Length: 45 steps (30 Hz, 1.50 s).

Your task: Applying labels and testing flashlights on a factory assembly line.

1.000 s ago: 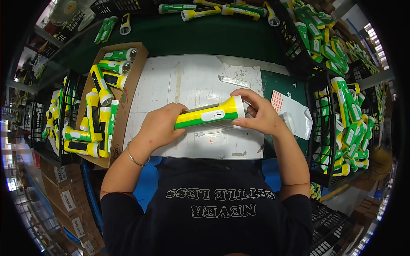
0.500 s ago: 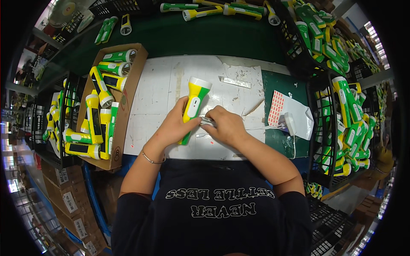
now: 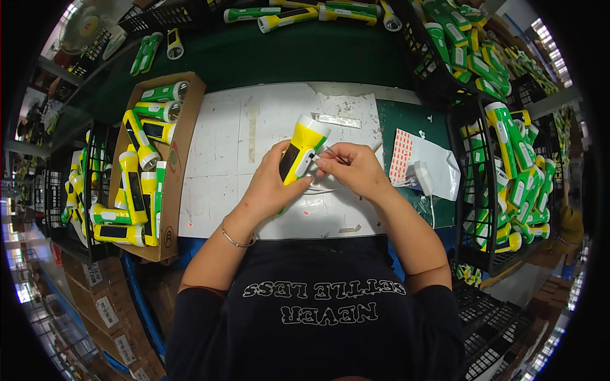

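Head view: right of the cardboard box [image 3: 182, 127], the fingers of the left hand [image 3: 268, 182] grasp a yellow-and-green solar flashlight [image 3: 309, 134]; the right hand [image 3: 359, 171] pinches a cable plug [image 3: 316, 157] at the flashlight's side.

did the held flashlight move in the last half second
Yes: the flashlight has shifted rightward, toward the pale strip on the white board.

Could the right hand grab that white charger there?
Probably yes: the charger lies to the right of the right hand, with nothing seen standing between them. But that hand looks busy at the flashlight, so it might need to let go first.
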Tool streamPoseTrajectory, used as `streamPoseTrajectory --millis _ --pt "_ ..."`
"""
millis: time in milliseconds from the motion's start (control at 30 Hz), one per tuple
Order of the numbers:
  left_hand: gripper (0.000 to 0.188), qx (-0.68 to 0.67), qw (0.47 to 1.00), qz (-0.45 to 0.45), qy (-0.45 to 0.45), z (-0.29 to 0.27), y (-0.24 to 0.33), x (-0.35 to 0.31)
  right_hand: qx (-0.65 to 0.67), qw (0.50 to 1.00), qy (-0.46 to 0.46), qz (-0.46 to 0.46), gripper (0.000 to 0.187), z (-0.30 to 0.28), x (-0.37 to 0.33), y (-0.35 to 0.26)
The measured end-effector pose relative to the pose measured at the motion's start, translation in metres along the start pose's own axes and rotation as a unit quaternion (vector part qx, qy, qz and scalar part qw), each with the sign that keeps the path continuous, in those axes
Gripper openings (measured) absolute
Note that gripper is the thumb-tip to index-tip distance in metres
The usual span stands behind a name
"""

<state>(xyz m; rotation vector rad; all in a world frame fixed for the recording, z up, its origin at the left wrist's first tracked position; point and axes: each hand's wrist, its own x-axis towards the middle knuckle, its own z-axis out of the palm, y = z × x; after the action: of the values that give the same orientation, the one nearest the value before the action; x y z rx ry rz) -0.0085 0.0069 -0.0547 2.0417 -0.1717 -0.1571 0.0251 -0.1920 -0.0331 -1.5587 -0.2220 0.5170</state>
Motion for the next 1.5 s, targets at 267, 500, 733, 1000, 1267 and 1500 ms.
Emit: streamPoseTrajectory --millis 267,500,733,1000,1267,1500 --pt "0.065 0.209 0.965 0.084 0.134 0.008 0.023 -0.009 0.057 0.998 0.015 0.038 0.016 0.006 0.003 0.006" --pt "0.062 0.183 0.968 0.097 0.139 0.008 0.026 -0.001 0.017 1.000 0.014 -0.007 0.015 0.007 -0.005 0.005" --pt "0.062 0.171 0.968 0.118 0.143 0.019 0.027 0.007 -0.115 0.990 0.064 -0.042 0.019 -0.007 -0.020 0.000" --pt "0.058 -0.363 0.929 0.030 0.072 0.011 0.050 0.009 -0.235 0.961 0.054 -0.138 0.055 0.016 -0.027 -0.004" --pt "0.091 -0.355 0.932 0.068 -0.033 -0.004 0.062 0.012 -0.104 0.902 0.308 -0.283 0.035 -0.080 -0.019 -0.062" --pt "0.072 -0.342 0.936 0.068 -0.054 -0.007 0.051 0.013 -0.463 0.734 0.497 0.010 0.073 -0.264 0.062 -0.144"
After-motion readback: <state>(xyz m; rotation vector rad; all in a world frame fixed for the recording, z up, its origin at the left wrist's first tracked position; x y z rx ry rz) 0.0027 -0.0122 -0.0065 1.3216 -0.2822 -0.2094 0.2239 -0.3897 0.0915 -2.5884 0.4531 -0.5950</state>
